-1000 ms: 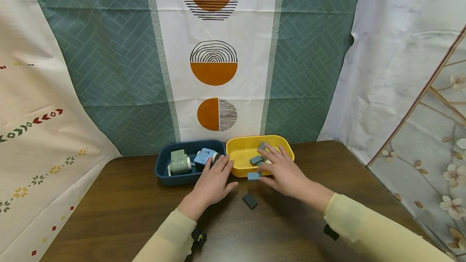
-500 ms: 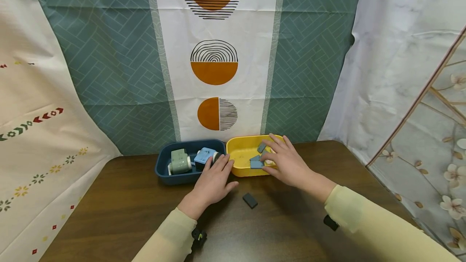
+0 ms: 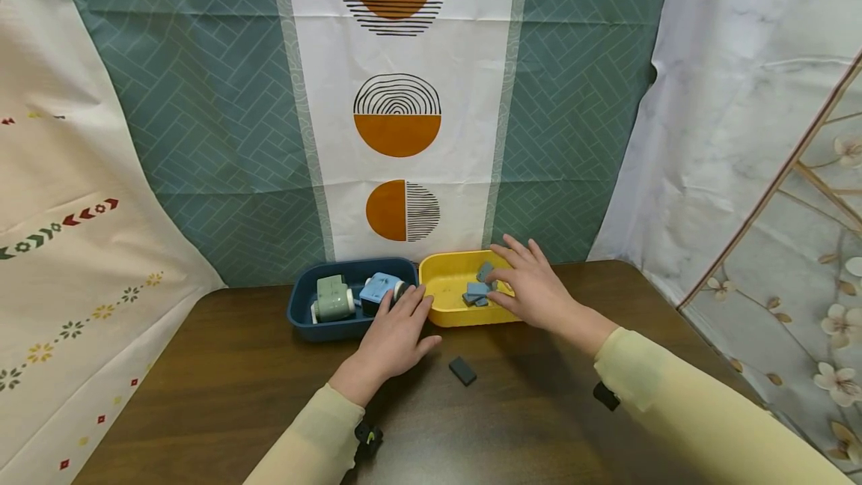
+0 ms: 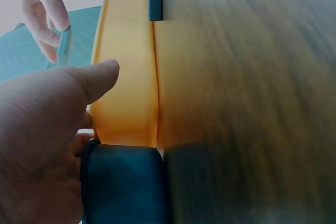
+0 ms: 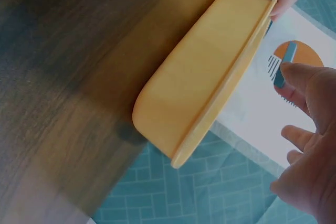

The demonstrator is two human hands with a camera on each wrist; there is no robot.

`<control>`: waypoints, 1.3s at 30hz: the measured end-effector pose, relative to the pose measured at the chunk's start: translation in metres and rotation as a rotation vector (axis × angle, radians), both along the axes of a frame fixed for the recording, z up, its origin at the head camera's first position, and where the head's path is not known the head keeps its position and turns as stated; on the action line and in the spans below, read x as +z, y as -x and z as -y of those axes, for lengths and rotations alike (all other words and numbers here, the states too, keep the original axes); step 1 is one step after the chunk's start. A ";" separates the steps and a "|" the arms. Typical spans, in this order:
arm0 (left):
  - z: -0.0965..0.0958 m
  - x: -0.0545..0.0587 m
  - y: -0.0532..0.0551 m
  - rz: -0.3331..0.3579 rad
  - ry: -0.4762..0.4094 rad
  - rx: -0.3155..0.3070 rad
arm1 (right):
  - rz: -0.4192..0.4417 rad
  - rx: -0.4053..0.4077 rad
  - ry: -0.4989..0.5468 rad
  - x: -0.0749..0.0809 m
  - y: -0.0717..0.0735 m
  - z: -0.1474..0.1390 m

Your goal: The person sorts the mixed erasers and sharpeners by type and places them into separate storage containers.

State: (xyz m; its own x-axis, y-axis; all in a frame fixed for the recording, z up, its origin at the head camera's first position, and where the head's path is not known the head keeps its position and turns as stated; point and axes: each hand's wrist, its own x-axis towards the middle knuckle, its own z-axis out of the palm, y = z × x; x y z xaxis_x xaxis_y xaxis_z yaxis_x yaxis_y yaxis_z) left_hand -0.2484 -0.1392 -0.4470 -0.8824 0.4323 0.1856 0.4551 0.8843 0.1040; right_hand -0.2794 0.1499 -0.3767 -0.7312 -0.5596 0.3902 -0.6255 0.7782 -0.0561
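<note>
Between thumb and index finger, my right hand (image 3: 535, 294) pinches a flat blue rectangular block (image 3: 478, 289). In the right wrist view this block (image 5: 285, 64) is held clear above the rim of the yellow bin (image 5: 194, 77). Inside the yellow bin (image 3: 447, 318), several grey-blue blocks lie beneath it, partly covered by the held block and fingers. My left hand (image 3: 393, 339) lies with extended fingers over the spot where the yellow bin meets the navy bin (image 3: 337, 333); its fingertips are partly hidden behind the rims in the left wrist view.
A green toy (image 3: 332, 302) and a light-blue toy (image 3: 378, 288), both with white round parts, lie in the navy bin. One dark block (image 3: 462, 370) lies on the brown table (image 3: 222, 380) in front of the bins. Patterned cloth (image 3: 572, 133) hangs behind.
My right hand has carried the blue block from the yellow bin's front edge up and back over its inside. The left hand has stayed in place.
</note>
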 end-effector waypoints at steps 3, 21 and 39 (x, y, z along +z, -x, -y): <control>0.000 0.000 0.000 -0.001 0.001 0.001 | 0.002 -0.003 0.004 0.001 0.002 0.001; -0.001 0.001 0.000 0.009 -0.006 0.000 | 0.015 -0.065 -0.016 0.008 0.022 0.007; -0.001 0.002 -0.002 0.005 -0.017 -0.006 | 0.036 -0.171 -0.049 0.008 0.042 0.003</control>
